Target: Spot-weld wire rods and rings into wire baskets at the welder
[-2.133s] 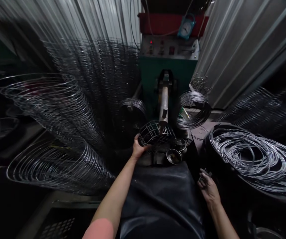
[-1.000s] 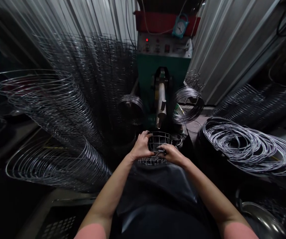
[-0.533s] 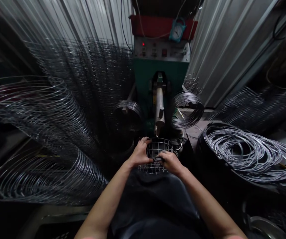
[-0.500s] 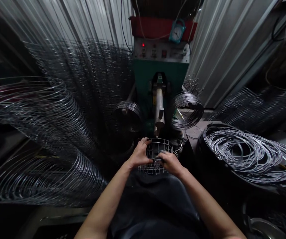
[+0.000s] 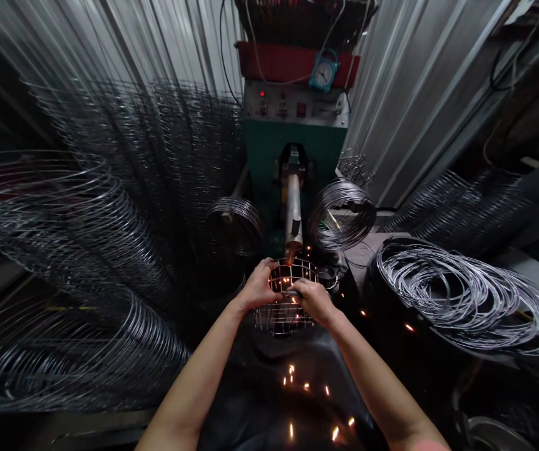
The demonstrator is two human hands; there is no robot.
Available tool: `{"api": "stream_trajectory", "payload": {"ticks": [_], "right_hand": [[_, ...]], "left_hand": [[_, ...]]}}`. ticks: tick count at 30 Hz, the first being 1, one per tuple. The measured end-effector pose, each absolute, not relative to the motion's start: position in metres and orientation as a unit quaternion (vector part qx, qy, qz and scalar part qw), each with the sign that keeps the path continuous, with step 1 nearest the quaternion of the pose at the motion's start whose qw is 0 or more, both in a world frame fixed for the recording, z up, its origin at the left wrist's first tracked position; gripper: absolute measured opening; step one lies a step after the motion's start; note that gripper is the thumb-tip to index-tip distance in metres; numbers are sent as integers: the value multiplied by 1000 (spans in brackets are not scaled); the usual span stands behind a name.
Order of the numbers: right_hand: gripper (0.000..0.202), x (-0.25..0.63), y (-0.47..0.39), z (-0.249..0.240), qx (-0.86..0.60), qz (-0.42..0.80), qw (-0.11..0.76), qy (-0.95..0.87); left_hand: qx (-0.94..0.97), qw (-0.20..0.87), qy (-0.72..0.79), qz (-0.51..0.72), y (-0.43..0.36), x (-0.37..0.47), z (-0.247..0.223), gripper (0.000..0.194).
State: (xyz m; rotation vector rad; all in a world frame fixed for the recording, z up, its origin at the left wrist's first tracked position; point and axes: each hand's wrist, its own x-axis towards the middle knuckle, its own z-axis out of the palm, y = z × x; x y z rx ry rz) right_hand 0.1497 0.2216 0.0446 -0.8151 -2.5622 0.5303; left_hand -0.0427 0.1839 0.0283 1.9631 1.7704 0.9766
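Nearest, at six o'clock from the basket, bright sparks fall across the dark apron. Just beyond it sits the round wire basket, mouth tilted up, between the two hands. The left hand grips its edge at nine o'clock, thumb inside the opening and fingers curled round the outside. The right hand, at three o'clock, pinches a small metal piece at the near part of the opening; its shape is too dark to make out. At twelve o'clock the welder's electrode tip meets the far rim, glowing, so a weld seems to be under way this instant. The basket's crossed-wire grid and hoops already look formed, so what is left is probably joining at the rim; how many joints remain cannot be told. Farther out, loose wire rings fill a dark tub at three o'clock, and stacked wire hoops lean at ten, waiting or finished, I cannot say which. A wire coil hangs at eleven o'clock and another at one. Behind, at twelve, the green welding machine shows a lit red lamp.
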Motion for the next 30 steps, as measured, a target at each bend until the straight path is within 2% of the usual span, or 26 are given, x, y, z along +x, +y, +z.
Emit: {"api": "stream_trajectory", "payload": {"ticks": [5, 9, 12, 15, 18, 23, 30], "right_hand": [[18, 146, 226, 40, -341, 156, 180, -909], [16, 134, 240, 41, -373, 150, 197, -894], [18, 134, 241, 38, -371, 172, 250, -878], [29, 148, 229, 27, -367, 216, 343, -837], [23, 167, 211, 12, -371, 298, 404, -781], [21, 193, 194, -7, -443, 405, 386, -700], [28, 220, 185, -19, -496, 426, 368, -661]], "left_hand": [[669, 139, 645, 342, 194, -44, 26, 83], [645, 140, 670, 338, 210, -47, 31, 83], [648, 142, 666, 340, 213, -48, 32, 81], [645, 140, 665, 350, 212, -48, 30, 82], [633, 150, 673, 351, 217, -50, 29, 84], [614, 159, 680, 368, 238, -57, 34, 77], [606, 195, 666, 389, 248, -57, 31, 69]]}}
